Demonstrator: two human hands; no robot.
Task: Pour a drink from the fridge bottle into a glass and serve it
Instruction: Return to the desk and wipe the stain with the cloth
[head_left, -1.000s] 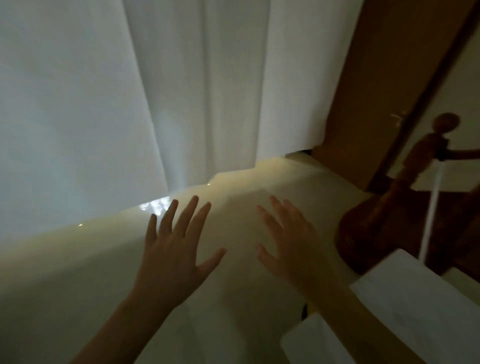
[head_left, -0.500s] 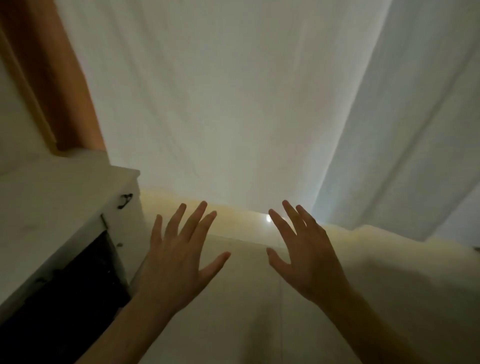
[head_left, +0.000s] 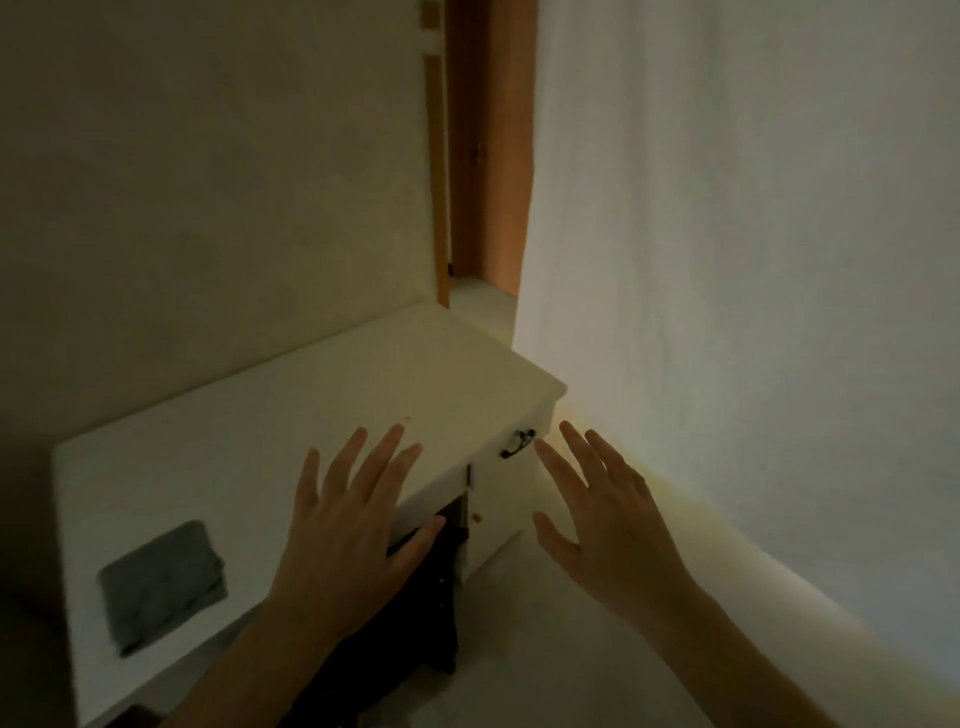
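Note:
Both of my hands are held out in front of me with fingers spread and nothing in them. My left hand (head_left: 345, 530) hovers over the front edge of a white cabinet (head_left: 291, 410). My right hand (head_left: 602, 519) is to the right of the cabinet's corner, above the pale floor. No bottle, glass or fridge is in view. The room is dim.
A folded grey cloth (head_left: 161, 582) lies on the cabinet top at the left. A dark opening (head_left: 431, 587) sits under the cabinet top, beside a white door with a black handle (head_left: 517, 443). A white curtain (head_left: 753, 260) hangs at the right, a wooden door frame (head_left: 488, 145) behind.
The view has swung to the left: the curtain has slid to the right and the white cabinet now fills the lower left. Both hands stay spread and empty.

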